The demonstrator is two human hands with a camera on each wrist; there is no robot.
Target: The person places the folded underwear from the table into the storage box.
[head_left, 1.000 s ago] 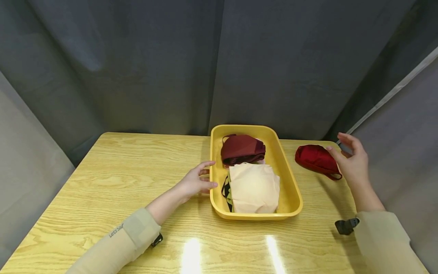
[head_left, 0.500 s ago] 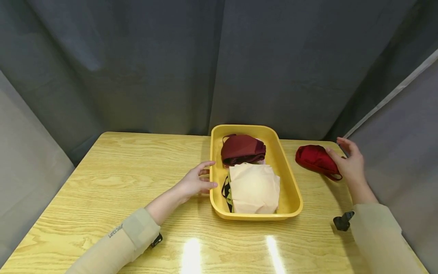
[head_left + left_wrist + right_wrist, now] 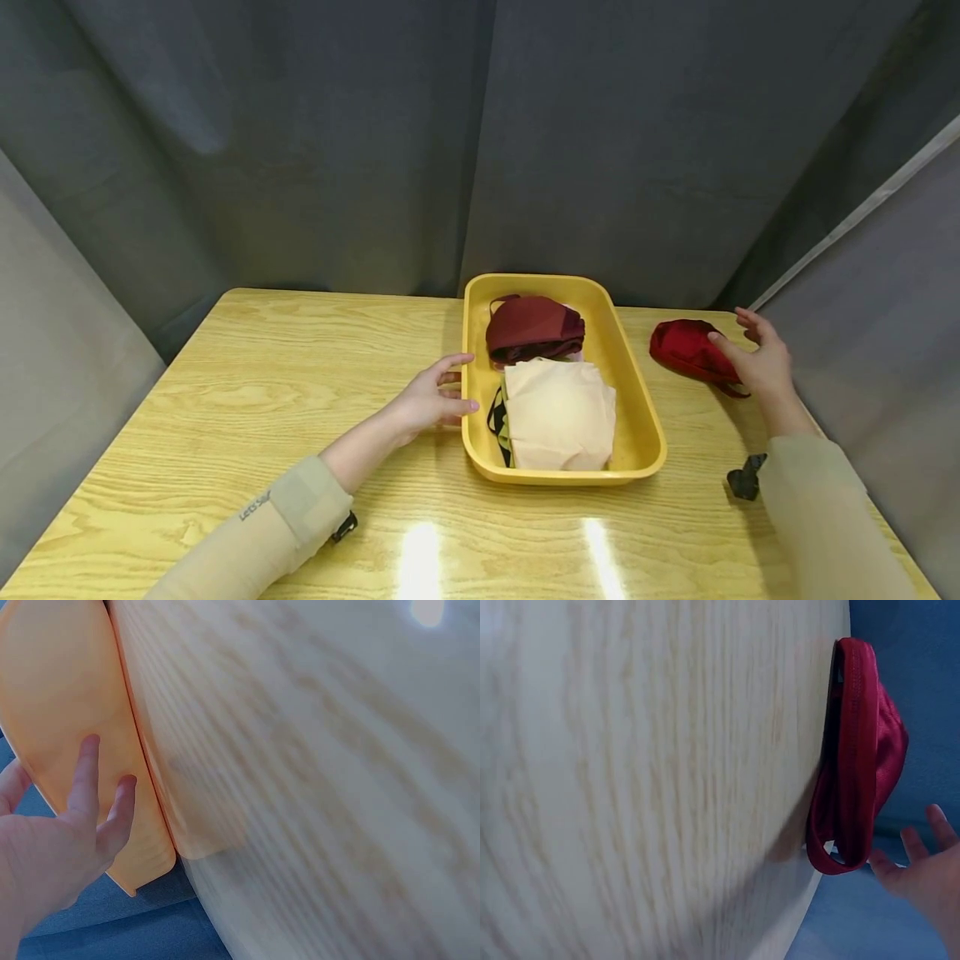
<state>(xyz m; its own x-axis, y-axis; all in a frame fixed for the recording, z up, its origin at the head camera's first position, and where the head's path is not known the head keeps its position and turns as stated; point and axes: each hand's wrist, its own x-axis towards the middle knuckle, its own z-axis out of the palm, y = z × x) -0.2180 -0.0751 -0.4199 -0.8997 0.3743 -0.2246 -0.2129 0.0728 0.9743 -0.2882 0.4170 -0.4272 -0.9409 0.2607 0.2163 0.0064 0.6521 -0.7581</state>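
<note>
A folded red satin bra [image 3: 686, 346] with a loop of strap lies at the table's back right. My right hand [image 3: 761, 362] is beside its right end, fingers spread and thumb overlapping it in the head view. In the right wrist view, the fingertips show just past the strap end of the bra [image 3: 870, 750]. My left hand [image 3: 427, 398] rests with loosely spread fingers at the left wall of a yellow tub [image 3: 648, 425]. In the left wrist view, two fingers lie along the tub's outer wall [image 3: 67, 682].
Inside the tub are a folded maroon bra [image 3: 532, 327], a folded cream cloth [image 3: 561, 414] and a black and olive piece [image 3: 501, 427] partly under it. The wooden table [image 3: 322, 350] ends at grey curtains [image 3: 337, 150] behind and on the right.
My right hand has moved left and slightly down toward the red bra, its thumb now further over it. My left hand and the tub have stayed in place.
</note>
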